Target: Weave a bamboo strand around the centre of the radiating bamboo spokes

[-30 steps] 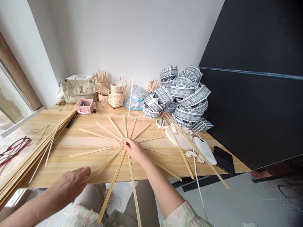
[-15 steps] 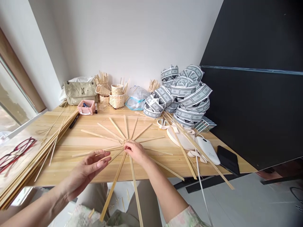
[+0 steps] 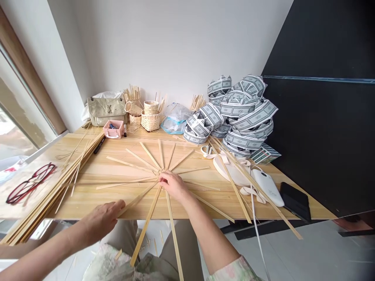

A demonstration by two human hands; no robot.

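Where strips (image 3: 145,226) cross, 1 right hand (image 3: 174,185) (bare) presses.

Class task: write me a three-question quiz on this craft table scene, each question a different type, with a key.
1. The right hand rests on: A the middle of the fanned bamboo strips; B a basket; C the phone.
2. True or false: the left hand holds a pink box.
3. The red glasses lie on the person's ____ side.
Key: 1 A; 2 false; 3 left.
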